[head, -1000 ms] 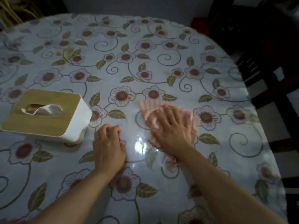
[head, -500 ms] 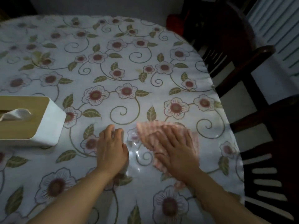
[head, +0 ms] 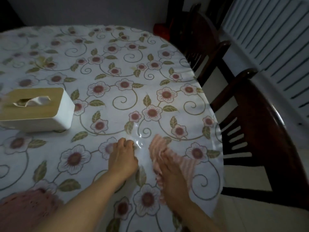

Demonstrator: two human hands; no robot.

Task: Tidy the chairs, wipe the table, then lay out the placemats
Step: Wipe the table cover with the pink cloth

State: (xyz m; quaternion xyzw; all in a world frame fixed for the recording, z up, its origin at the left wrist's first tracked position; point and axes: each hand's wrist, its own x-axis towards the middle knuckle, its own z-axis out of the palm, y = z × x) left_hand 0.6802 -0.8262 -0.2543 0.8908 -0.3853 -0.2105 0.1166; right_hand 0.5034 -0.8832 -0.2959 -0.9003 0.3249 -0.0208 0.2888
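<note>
I am leaning over the tabletop [head: 117,101], which is wearing a floral cover under a clear glossy sheet. My right hand [head: 168,171] is lying on the pink cloth [head: 185,163], fingers stretched out along it and pressing it flat near the right edge; the hand is smeared with blur, so I cannot tell exactly how the fingertips are sitting, though they seem straight rather than pinching. The cloth is poking out ahead of my hand and to its right, all of it on the tabletop. My left hand [head: 122,156] is resting just beside it, apart from the cloth, knuckles up and fingers curled down onto the plastic sheet, holding nothing that I can see. A white tissue box [head: 38,109] with a wooden lid is standing well off to the left, a tissue sticking up from its slot. Two dark chairs [head: 260,131] are standing by the right rim, slatted backs facing the table
</note>
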